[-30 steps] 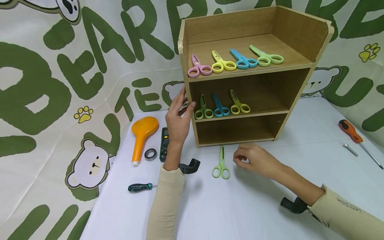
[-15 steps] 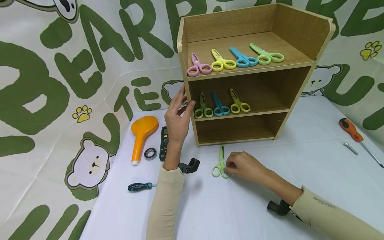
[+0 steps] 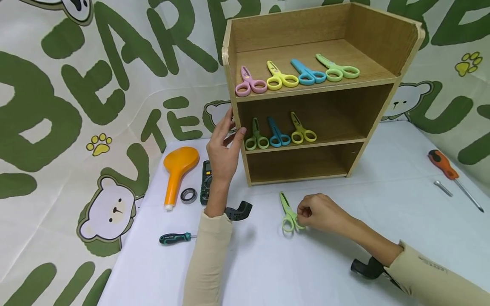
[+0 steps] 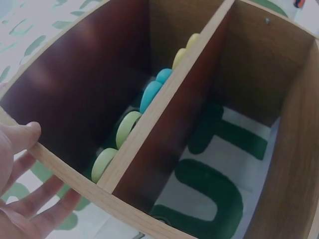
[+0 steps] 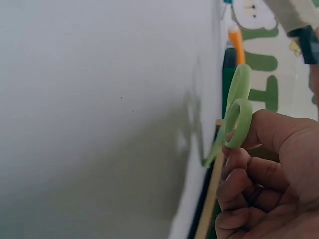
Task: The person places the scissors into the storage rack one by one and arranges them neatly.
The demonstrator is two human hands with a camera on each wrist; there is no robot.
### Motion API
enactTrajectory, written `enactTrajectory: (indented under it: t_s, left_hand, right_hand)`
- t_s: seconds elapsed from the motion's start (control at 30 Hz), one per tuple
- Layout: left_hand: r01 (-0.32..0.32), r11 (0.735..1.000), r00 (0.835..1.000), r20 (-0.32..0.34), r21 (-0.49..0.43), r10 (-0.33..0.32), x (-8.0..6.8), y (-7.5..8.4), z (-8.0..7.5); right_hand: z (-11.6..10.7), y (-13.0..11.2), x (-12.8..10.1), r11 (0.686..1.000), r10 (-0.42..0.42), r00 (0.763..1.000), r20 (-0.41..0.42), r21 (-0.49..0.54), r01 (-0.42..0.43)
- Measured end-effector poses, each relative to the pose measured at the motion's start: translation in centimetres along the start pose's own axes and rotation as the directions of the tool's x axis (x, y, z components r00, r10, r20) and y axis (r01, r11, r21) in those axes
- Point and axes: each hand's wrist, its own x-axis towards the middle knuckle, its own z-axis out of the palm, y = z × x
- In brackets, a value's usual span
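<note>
A wooden shelf unit (image 3: 383,42) stands at the back of the white table. My left hand (image 3: 222,146) rests with straight fingers on its left side panel (image 4: 65,172). The top shelf carries pink, yellow, blue and green scissors (image 3: 296,72); the middle shelf holds green, blue and yellow scissors (image 3: 279,134). In front of the unit my right hand (image 3: 319,212) pinches the handle loops of a light green pair of scissors (image 3: 288,210) and tilts it, blade tip pointing toward the shelf. In the right wrist view the green loops (image 5: 238,109) stand up off the table against my fingers.
Left of the shelf lie an orange handled object (image 3: 178,170), a metal ring (image 3: 189,195), a dark meter (image 3: 206,182) and a green-handled screwdriver (image 3: 176,238). An orange screwdriver (image 3: 448,170) and a bolt (image 3: 442,188) lie at the right.
My right hand moved left to the green scissors, took hold of its loops and turned it, shifting it slightly right. The left hand stayed on the shelf side.
</note>
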Motion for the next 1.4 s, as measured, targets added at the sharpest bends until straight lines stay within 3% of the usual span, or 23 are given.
enactTrajectory:
  t_s: [0.2, 0.4, 0.73, 0.93, 1.17, 1.27, 1.4]
  left_hand:
    - [0.013, 1.0, 1.0, -0.007, 0.01, -0.013, 0.1, 0.2, -0.2]
    - [0.009, 1.0, 1.0, 0.005, 0.005, -0.009, 0.0, 0.3, 0.1]
    - [0.016, 1.0, 1.0, 0.004, 0.017, -0.016, 0.0, 0.3, 0.1]
    - [0.009, 1.0, 1.0, 0.001, 0.015, -0.009, -0.1, -0.2, 0.1]
    - [0.017, 1.0, 1.0, 0.005, 0.009, -0.017, -0.1, 0.5, 0.0]
    - [0.015, 1.0, 1.0, 0.005, 0.009, -0.015, -0.1, 0.5, 0.0]
    - [0.022, 1.0, 1.0, 0.005, 0.014, -0.022, -0.1, 0.6, 0.0]
  right_hand:
    - [-2.1, -0.5, -2.3, 0.999, -0.031, 0.999, -0.008, -0.013, 0.031]
    - [-3.9, -0.7, -4.7, 0.997, -0.083, 0.992, -0.094, -0.016, 0.082]
    - [-9.3, -3.3, -5.6, 0.96, -0.277, 0.929, -0.243, -0.111, 0.257]
    - [-13.1, -3.5, -4.0, 0.946, -0.301, 0.917, -0.262, -0.204, 0.252]
    - [-17.2, -2.2, 0.2, 0.929, -0.276, 0.917, -0.288, -0.325, 0.177]
    - [-18.7, -1.9, 2.4, 0.91, -0.253, 0.932, -0.261, -0.39, 0.138]
    - [-20.5, -1.5, 5.0, 0.88, -0.168, 0.971, -0.172, -0.469, 0.069]
